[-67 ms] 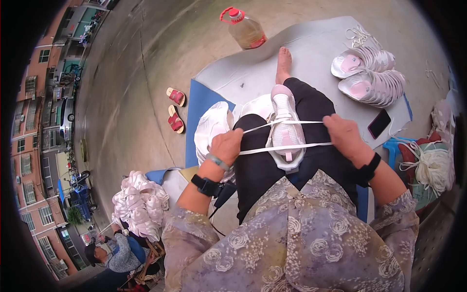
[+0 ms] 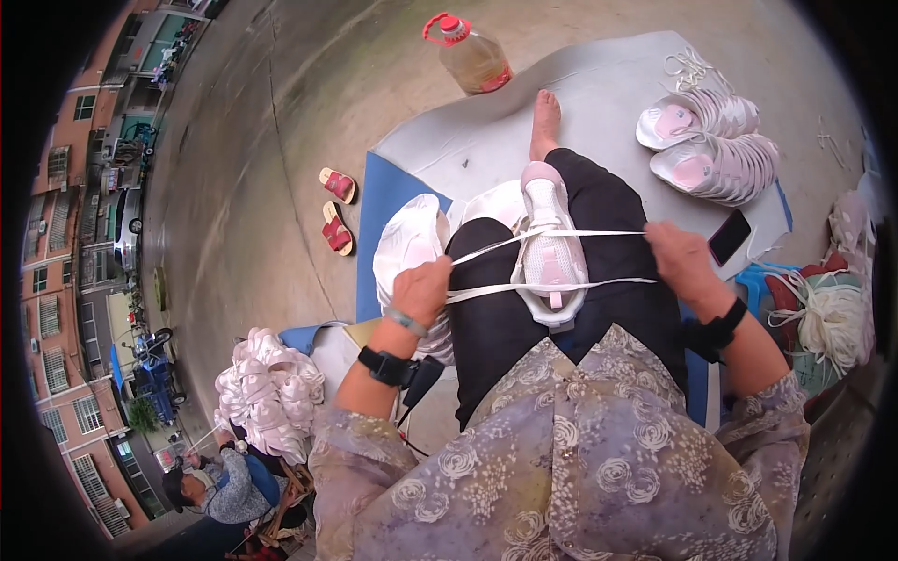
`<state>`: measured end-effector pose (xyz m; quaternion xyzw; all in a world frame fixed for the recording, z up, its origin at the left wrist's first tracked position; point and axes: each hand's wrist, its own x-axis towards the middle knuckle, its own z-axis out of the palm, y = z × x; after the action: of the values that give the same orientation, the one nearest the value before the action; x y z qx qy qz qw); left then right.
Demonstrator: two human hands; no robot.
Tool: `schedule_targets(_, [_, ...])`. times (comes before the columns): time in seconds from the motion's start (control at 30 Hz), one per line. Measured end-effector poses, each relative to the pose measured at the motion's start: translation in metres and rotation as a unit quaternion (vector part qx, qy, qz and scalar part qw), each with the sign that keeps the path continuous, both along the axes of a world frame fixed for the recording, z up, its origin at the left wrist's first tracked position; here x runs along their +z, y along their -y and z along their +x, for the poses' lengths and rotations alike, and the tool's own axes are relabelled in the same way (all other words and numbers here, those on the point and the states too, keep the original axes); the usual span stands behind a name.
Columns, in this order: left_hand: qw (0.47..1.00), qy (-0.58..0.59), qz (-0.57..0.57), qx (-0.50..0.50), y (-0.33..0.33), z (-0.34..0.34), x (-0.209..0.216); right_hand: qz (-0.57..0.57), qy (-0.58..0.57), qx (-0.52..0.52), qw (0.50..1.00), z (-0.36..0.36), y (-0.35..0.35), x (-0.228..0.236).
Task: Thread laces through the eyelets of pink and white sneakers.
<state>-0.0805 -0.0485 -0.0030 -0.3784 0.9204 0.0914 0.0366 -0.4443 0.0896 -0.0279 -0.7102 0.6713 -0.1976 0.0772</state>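
A white and pink sneaker (image 2: 554,257) rests between my thighs, toe pointing away. White shoelace (image 2: 500,289) runs across it in two strands, spread out to both sides. My left hand (image 2: 423,288), left of the shoe, is closed on the lace. On the other side my right hand (image 2: 681,260) grips the upper strand, its fingers pinched; the lower strand's end lies just short of that hand. Beside my left knee are white shoe pieces (image 2: 408,238), partly hidden by my leg and left hand.
Rows of pink and white shoe uppers (image 2: 716,168) and a dark phone (image 2: 729,237) lie on the mat (image 2: 599,89). A lace bundle (image 2: 832,323) is at right. Red slippers (image 2: 339,230), a bottle (image 2: 475,64), a shoe heap (image 2: 271,388) and another person (image 2: 245,486) are around.
My hands have moved farther apart, the left one left and slightly down, the right one to the right. The lower strand has slipped free of my right hand; the sneaker stays in place.
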Motion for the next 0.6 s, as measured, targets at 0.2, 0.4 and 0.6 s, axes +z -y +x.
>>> schedule_targets(0.2, [0.989,0.013,0.030,0.147,0.004,0.127,-0.002,-0.047,0.045,-0.064,0.996,-0.092,-0.059,-0.018])
schedule_targets(0.4, [0.982,0.080,-0.110,0.130,0.002,0.267,0.030,-0.062,-0.132,-0.071,0.987,-0.187,-0.115,-0.003])
schedule_targets(0.6, [0.923,0.215,-0.029,0.317,0.020,0.290,0.088,-0.033,-0.156,-0.211,0.964,-0.304,-0.157,0.034])
